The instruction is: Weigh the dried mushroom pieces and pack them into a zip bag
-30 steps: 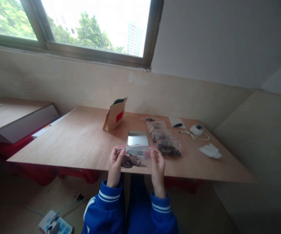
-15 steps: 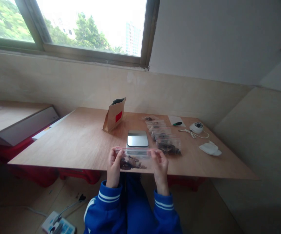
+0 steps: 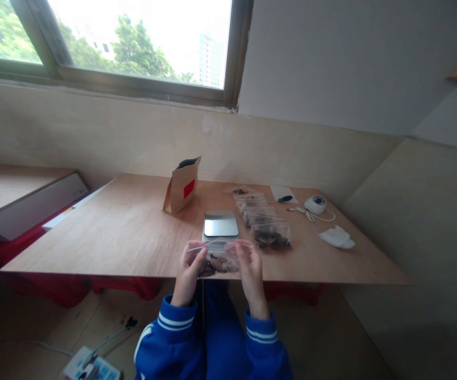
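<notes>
A clear zip-top bag [image 3: 219, 262] with a red strip along its top hangs between my hands at the table's front edge. Dark and pale dried pieces lie in its lower part. My left hand [image 3: 188, 266] pinches the bag's top left corner, and my right hand [image 3: 249, 269] pinches the top right. Between them the bag's top edge bows apart. Just beyond the bag sits a flat kitchen scale [image 3: 221, 224] with a shiny plate, nothing on it. Several filled zip-top bags [image 3: 271, 236] lie in a row to the right of the scale.
An open brown paper bag [image 3: 183, 186] with a red label stands behind the scale to the left. At the right are a white camera [image 3: 315, 203] with a cable, a crumpled white tissue [image 3: 337, 237] and a green-and-black marker [image 3: 285, 199] on paper. A power strip [image 3: 91, 364] lies on the floor.
My hands have come closer together, the right one moving left. The top of the bag, stretched straight before, now bows apart in the middle. The view has shifted slightly.
</notes>
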Motion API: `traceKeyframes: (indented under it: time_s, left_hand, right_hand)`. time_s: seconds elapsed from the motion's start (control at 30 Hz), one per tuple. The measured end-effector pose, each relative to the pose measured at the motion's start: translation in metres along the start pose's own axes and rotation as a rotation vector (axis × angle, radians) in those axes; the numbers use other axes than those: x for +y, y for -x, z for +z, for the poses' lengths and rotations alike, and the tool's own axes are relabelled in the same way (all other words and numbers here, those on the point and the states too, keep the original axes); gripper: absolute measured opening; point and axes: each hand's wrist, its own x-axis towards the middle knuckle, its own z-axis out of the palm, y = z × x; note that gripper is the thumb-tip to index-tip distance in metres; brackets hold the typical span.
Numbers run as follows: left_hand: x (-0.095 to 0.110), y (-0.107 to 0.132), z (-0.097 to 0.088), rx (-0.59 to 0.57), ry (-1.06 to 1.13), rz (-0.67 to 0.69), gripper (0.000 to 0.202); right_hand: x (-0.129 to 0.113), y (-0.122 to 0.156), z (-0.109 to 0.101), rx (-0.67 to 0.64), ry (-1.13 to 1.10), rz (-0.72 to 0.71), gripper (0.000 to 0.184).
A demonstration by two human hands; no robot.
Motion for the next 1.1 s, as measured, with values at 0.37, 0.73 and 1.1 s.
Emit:
traceKeyframes:
  time_s: [0.37, 0.73, 1.1]
  left_hand:
    - [-0.002, -0.002, -0.006, 0.069, -0.066, 0.036, 0.026]
    - [-0.004, -0.004, -0.004, 0.067, -0.095, 0.080, 0.017]
    - [-0.012, -0.003, 0.005, 0.058, -0.005, 0.080, 0.019]
  right_hand:
    - [-0.001, -0.004, -0.019, -0.054, 0.259, -0.084, 0.028]
    - [-0.002, 0.002, -0.017, 0.043, 0.219, -0.113, 0.020]
    - [-0.001, 0.003, -0.015, 0.092, 0.156, -0.125, 0.023]
